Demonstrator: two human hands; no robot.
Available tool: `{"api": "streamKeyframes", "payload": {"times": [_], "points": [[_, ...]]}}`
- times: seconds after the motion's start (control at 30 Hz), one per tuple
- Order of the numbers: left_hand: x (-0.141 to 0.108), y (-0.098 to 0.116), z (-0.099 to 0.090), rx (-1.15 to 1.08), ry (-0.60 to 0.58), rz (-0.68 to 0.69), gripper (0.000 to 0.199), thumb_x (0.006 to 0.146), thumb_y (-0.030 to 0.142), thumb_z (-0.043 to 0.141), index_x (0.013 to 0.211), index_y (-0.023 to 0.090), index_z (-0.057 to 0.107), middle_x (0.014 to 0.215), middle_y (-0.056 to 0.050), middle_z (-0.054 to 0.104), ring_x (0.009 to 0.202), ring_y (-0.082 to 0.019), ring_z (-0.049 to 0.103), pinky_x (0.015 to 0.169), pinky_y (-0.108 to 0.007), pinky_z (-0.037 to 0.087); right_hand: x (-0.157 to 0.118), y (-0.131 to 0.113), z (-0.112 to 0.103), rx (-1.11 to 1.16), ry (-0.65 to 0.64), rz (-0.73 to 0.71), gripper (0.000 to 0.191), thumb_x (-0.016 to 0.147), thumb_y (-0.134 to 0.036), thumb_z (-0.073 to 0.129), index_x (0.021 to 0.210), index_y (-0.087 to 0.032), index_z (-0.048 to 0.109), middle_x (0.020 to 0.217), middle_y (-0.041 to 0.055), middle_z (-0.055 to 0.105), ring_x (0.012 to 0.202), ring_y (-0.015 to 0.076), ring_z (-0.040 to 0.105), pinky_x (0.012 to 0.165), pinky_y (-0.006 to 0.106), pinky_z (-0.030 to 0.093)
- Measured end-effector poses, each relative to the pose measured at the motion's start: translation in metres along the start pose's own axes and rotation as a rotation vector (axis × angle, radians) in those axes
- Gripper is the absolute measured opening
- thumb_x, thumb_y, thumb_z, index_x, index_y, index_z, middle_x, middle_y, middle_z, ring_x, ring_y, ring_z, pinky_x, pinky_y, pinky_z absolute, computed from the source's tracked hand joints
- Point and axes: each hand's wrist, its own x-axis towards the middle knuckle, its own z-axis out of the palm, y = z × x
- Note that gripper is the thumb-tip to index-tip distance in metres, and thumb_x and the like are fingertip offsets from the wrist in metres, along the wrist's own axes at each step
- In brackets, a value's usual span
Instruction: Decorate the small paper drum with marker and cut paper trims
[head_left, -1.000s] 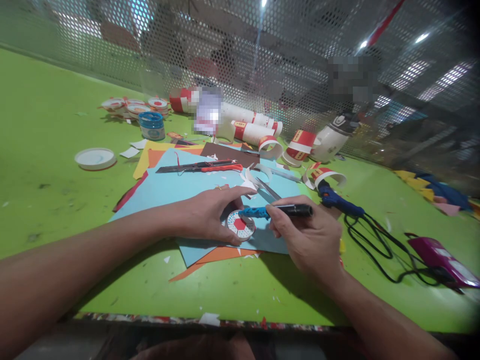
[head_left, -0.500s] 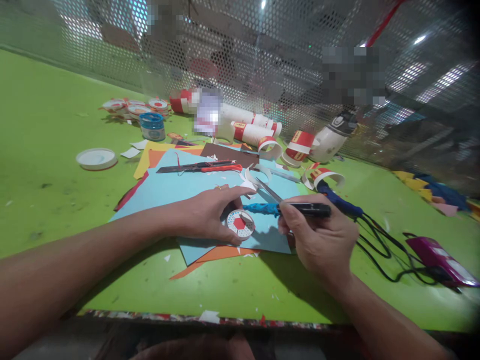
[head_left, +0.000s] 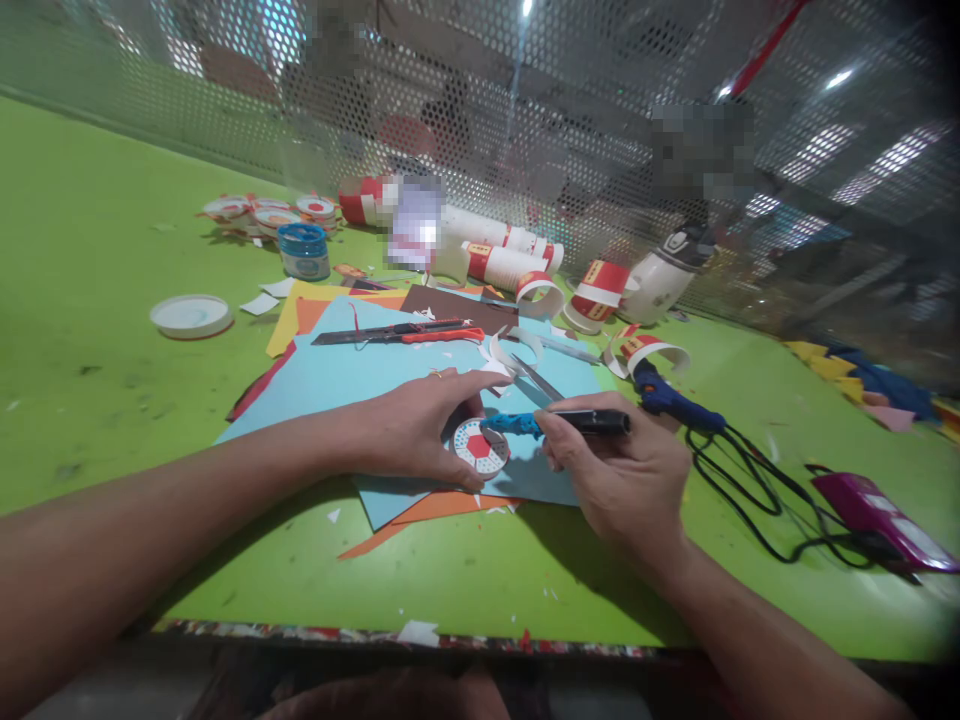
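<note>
My left hand is closed around the edge of a small round white disc. The disc has a red hexagon in its middle and blue dots in the sections around it. In my right hand is a pen-like tool, black at the back and rough blue along the front. Its blue front end reaches over the upper right of the disc; whether it touches cannot be made out. Light blue paper lies under the disc. Scissor blades show just beyond my right hand.
Ahead lie a utility knife, an open blue paint jar, its lid, and red-and-white paper cups. Several similar discs sit at the back left. A blue glue gun trails a cord on the right.
My right hand has moved left, bringing the tool's blue end from beside the disc to over its upper right part. My left hand and the disc stay in place.
</note>
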Motion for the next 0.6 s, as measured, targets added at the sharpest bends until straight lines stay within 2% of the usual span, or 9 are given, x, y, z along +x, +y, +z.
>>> {"api": "streamKeyframes", "payload": {"times": [0.6], "points": [[-0.0003, -0.0031, 0.0021, 0.031, 0.032, 0.039, 0.092, 0.067, 0.035, 0.079, 0.146, 0.022, 0.033, 0.108, -0.006, 0.063, 0.097, -0.023, 0.057, 0.082, -0.033, 0.044, -0.0008, -0.0003, 0.0021, -0.041, -0.010, 0.010, 0.021, 0.081, -0.036, 0.074, 0.078, -0.017, 0.067, 0.056, -0.0011, 0.062, 0.048, 0.0130, 0.055, 0.048, 0.029, 0.045]]}}
